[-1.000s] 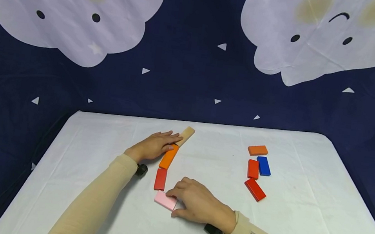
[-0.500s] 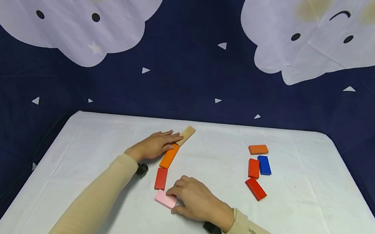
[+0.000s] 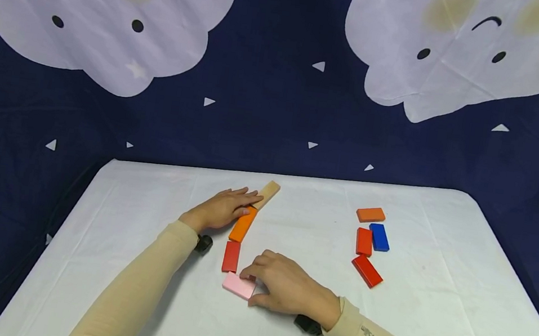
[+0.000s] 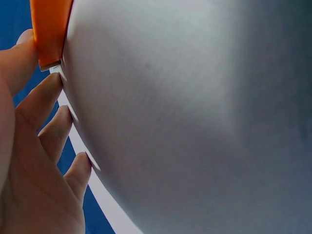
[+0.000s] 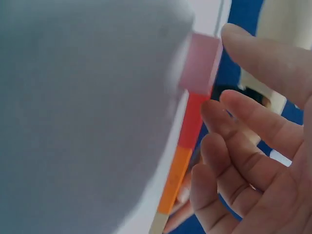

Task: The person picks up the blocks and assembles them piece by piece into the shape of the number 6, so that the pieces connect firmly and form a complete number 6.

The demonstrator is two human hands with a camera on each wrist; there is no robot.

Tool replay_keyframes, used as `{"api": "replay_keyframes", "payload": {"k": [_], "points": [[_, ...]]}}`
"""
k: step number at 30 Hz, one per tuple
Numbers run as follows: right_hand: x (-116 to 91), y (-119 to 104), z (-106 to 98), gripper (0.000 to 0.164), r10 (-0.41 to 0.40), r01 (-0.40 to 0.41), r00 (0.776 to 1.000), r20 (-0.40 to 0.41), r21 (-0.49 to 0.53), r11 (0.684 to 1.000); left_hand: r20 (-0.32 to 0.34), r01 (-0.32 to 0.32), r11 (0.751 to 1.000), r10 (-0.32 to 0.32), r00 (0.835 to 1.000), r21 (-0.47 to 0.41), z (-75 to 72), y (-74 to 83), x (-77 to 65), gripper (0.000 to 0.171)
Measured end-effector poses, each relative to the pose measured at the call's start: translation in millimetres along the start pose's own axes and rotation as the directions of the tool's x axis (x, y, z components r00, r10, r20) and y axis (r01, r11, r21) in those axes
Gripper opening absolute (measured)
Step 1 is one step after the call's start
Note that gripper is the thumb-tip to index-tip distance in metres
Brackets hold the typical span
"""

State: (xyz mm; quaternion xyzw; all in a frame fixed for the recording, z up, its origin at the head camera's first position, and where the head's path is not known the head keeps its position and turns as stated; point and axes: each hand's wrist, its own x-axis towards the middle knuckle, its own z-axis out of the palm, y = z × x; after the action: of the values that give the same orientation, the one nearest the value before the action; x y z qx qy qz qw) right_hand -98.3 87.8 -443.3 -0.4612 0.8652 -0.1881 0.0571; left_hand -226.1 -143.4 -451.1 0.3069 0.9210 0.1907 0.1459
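In the head view, my left hand (image 3: 222, 209) lies with extended fingers over the plain wooden block (image 3: 270, 192), its thumb on the orange block (image 3: 243, 225) just below. The left wrist view shows the fingers spread at the end of the orange block (image 4: 50, 29). A red block (image 3: 231, 256) continues the curved row, and a pink block (image 3: 237, 285) lies slanted at its near end. My right hand (image 3: 287, 285) straddles the pink block's right end, forefinger at the far edge and thumb at the near corner. Its other fingers are loosely bent in the right wrist view.
To the right on the white table (image 3: 433, 326) lie an orange block (image 3: 370, 215), a blue block (image 3: 379, 237) and two red ones, the lower red block (image 3: 366, 271) slanted. Dark blue cloth with clouds hangs behind the table's far edge.
My right hand has shifted slightly away from me at the pink block, which has turned a little and sits closer to the red block. The left hand has stayed in place.
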Motion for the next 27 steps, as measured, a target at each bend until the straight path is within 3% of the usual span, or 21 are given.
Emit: {"api": "replay_keyframes", "payload": {"k": [10, 18, 27], "points": [[-34.4, 26.2, -29.3, 0.041, 0.16, -0.139, 0.981, -0.112, 0.179, 0.974, 0.01, 0.019, 1.0, -0.019, 1.0, 0.01, -0.2, 3.3, 1.5, 0.05], [-64.9, 42.9, -49.3, 0.042, 0.224, -0.189, 0.958, -0.178, 0.195, 0.962, 0.019, 0.03, 1.0, -0.03, 0.999, 0.0, 0.4, 3.5, -0.4, 0.051], [-97.1, 60.2, -57.5, 0.044, 0.293, -0.25, 0.923, -0.25, 0.189, 0.95, 0.013, 0.018, 1.0, -0.018, 1.0, 0.002, -0.8, 4.1, -2.4, 0.051]]}}
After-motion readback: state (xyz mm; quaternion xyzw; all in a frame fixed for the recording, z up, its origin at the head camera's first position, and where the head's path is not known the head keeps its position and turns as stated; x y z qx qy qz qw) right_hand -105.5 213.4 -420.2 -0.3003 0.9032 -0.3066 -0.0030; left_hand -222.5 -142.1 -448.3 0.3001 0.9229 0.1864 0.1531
